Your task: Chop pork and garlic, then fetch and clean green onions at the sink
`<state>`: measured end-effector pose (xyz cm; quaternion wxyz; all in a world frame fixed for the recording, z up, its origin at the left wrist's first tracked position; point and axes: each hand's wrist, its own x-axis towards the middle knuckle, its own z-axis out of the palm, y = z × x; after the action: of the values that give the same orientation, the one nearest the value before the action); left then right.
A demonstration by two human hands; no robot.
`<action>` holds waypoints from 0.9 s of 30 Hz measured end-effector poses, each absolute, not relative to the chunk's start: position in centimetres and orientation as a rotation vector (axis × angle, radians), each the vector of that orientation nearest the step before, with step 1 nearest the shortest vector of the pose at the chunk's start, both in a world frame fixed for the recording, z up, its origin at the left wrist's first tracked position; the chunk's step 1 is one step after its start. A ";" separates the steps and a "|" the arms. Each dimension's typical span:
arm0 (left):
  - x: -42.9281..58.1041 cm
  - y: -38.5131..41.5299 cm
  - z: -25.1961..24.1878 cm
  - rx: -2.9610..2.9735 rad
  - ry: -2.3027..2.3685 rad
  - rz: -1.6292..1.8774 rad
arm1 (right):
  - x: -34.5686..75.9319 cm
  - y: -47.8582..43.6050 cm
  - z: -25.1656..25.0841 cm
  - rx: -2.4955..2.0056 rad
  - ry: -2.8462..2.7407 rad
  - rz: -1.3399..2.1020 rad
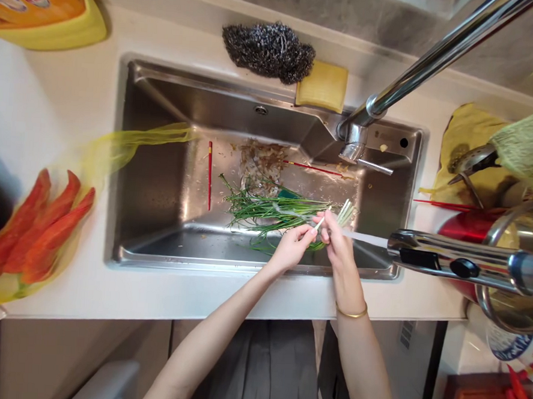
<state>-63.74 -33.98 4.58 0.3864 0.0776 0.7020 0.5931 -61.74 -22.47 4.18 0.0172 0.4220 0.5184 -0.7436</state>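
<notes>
A bunch of green scallions (pixel 275 211) lies across the bottom of the steel sink (pixel 159 175), white root ends to the right. My left hand (pixel 293 247) and my right hand (pixel 338 240) meet over the sink's front right part. Both pinch the white end of one scallion stalk (pixel 320 224) between their fingertips. A thin stream of water (pixel 366 237) runs from a pull-out spray head (pixel 430 253) on the right toward my right hand. A gold bangle (pixel 351 313) sits on my right wrist.
Food scraps (pixel 262 163) and a red chopstick (pixel 209 175) lie in the sink. A steel scourer (pixel 269 50) and yellow sponge (pixel 322 86) rest on the back rim under the tap (pixel 419 70). Carrots in a yellow bag (pixel 39 228) lie on the left counter. Pots (pixel 511 250) stand right.
</notes>
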 end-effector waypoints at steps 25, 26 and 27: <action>-64.6 -36.8 6.1 0.199 1.723 1.428 | -62.6 -17.9 2.7 1.584 1.608 -2.442; -64.7 -36.9 6.0 0.216 1.766 1.433 | -62.4 -18.2 3.2 1.497 1.593 -2.425; -64.8 -36.9 5.9 0.241 1.801 1.436 | -62.1 -18.6 3.9 1.404 1.558 -2.406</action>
<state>-64.83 -36.87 5.92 0.4011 0.0951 0.7125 0.5678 -62.14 -18.61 3.86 -0.0250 0.4396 0.4881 -0.7536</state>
